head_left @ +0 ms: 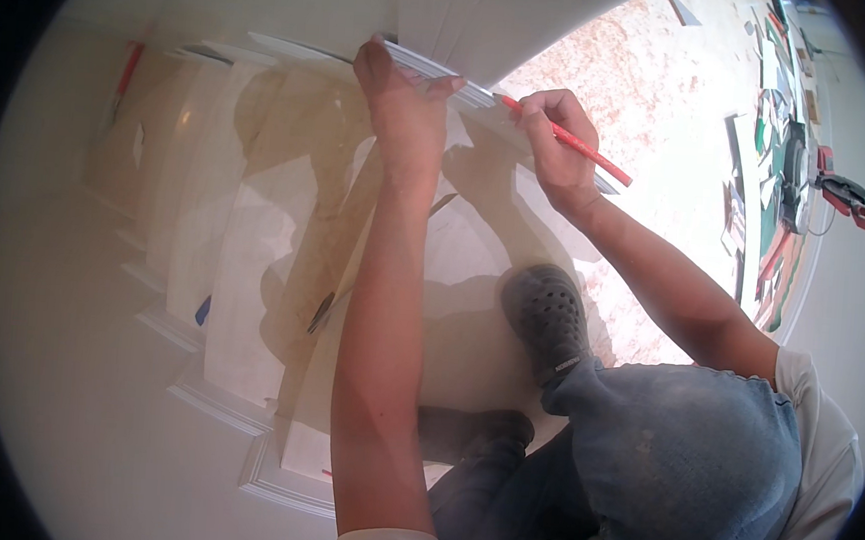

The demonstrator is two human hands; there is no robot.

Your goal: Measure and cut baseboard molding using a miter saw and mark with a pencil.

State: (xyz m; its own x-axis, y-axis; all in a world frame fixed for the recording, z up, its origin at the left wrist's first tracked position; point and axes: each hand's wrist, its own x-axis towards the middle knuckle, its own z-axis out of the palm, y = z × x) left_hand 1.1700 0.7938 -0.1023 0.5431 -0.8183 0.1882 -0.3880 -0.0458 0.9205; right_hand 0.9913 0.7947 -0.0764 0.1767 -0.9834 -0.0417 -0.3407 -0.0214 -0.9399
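My left hand (pixel 405 100) is closed on a short white moulding strip (pixel 435 68) with a grooved profile, pressing it near the foot of the wall. Its thumb points along the strip toward the right. Between the fingers of my right hand (pixel 564 157) sits a red pencil (pixel 605 165), slanting up to the left. The pencil's tip is at the strip's right end; whether it touches the surface is too small to tell.
Pale stair treads (pixel 247 347) run down the left, edged by stepped white moulding (pixel 217 405). A dark pointed tool (pixel 321 312) and a blue object (pixel 203 310) lie on them. My dark clog (pixel 547 313) rests close by. Offcuts (pixel 745 181) and a red-and-black tool (pixel 844 193) lie at right.
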